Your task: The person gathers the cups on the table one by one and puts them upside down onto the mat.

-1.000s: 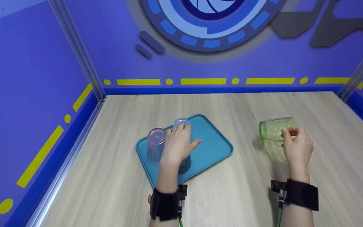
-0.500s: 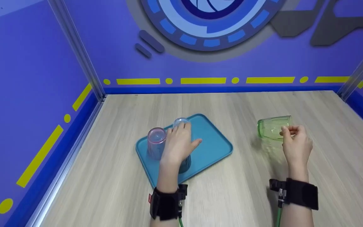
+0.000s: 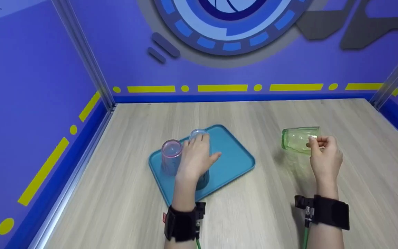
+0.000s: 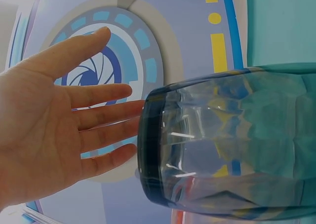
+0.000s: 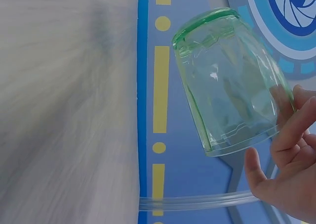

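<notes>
My right hand (image 3: 326,160) pinches a transparent green tumbler (image 3: 295,139) near its rim, between thumb and fingers. The tumbler lies sideways in the air, its thick base to the left; the right wrist view shows the same green tumbler (image 5: 227,85) tilted. My left hand (image 3: 195,157) is over the teal tray (image 3: 231,152) among the glasses there, its fingers straight and thumb spread. A pinkish tumbler (image 3: 170,162) stands upside down to its left. A pale clear glass (image 3: 198,132) is partly hidden behind the fingertips. A dark bluish glass (image 3: 203,180) is mostly hidden under the wrist.
The tray lies at an angle on a light wood table (image 3: 247,214). Blue-purple panels with yellow markings wall the back (image 3: 261,69) and both sides. A metal post (image 3: 92,65) stands at the back left corner. Each wrist wears a black strap (image 3: 331,211) with a camera.
The green tumbler has shifted slightly left and turned a little more level in my right hand. My left hand has hardly moved.
</notes>
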Tool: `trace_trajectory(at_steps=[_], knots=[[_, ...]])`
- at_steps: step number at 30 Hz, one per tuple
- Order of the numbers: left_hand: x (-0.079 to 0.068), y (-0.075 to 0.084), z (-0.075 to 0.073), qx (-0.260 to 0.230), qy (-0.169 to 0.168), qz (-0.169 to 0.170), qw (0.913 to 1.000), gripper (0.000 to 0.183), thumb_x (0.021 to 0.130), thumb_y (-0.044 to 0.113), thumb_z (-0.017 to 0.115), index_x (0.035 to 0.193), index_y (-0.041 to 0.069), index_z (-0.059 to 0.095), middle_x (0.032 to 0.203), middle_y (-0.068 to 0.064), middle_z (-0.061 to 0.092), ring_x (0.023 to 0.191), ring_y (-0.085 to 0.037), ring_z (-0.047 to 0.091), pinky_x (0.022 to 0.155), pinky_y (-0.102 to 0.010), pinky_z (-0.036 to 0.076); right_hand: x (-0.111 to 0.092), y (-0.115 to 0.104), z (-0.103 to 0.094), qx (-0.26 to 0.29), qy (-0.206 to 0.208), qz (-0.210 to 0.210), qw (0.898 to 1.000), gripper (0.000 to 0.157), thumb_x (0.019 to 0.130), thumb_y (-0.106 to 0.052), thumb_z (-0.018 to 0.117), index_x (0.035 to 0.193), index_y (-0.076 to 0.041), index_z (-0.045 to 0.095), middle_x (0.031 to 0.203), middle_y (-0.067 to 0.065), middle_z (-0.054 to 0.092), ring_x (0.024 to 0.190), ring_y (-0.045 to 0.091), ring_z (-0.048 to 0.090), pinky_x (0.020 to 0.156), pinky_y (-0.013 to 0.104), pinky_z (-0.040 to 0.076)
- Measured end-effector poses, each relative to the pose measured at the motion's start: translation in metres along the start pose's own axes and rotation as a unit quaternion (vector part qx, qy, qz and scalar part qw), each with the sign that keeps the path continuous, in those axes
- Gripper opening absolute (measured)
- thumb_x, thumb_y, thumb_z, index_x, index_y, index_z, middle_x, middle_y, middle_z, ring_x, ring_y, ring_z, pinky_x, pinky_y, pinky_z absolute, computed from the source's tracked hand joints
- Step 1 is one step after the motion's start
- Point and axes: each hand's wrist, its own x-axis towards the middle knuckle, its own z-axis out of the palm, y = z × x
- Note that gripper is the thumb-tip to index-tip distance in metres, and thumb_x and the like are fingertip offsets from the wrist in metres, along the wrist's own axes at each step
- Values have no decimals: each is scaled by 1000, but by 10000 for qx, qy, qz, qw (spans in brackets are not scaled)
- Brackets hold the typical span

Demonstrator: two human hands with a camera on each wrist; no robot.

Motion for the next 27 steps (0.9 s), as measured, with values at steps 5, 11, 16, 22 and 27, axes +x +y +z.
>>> trace_trajectory(at_steps=[5, 11, 16, 22, 27], knots=[[0, 0, 1, 17, -29, -37, 10000, 67, 85, 45, 58, 135, 4, 41, 135, -13, 45, 126, -27, 40, 102, -45, 32, -1, -1, 0, 35, 4, -13, 10000, 38, 92, -38, 48, 105, -3, 53, 91, 9, 66, 56, -8, 45, 55, 19, 35], [0, 0, 0, 7, -38, -3, 10000, 66, 85, 44, 59, 135, 5, 41, 134, -14, 45, 126, -27, 40, 103, -45, 31, -1, -2, 1, 96, 25, 19, 9999, 36, 92, -37, 48, 104, -3, 53, 85, 2, 65, 56, -8, 46, 55, 19, 35], [0, 1, 0, 3, 8, 45, 10000, 62, 85, 42, 60, 133, 6, 44, 132, -13, 46, 125, -27, 41, 102, -45, 32, -1, -3, 2, 108, 47, -18, 9999, 35, 93, -36, 49, 103, -3, 53, 84, 2, 65, 55, -9, 46, 54, 19, 35], [-1, 1, 0, 120, 71, 120, 9998, 62, 85, 43, 59, 132, 6, 45, 129, -13, 48, 123, -27, 42, 101, -44, 34, -1, -5, 2, 173, 34, -87, 9998, 33, 93, -34, 49, 102, -3, 53, 79, -3, 63, 56, -10, 46, 54, 18, 34], [0, 2, 0, 140, 114, 193, 9996, 61, 84, 43, 60, 131, 6, 46, 128, -12, 49, 121, -26, 43, 100, -44, 34, -2, -7, 3, 241, 13, -109, 9996, 33, 92, -35, 49, 100, -3, 53, 73, -13, 59, 57, -11, 47, 55, 18, 35]])
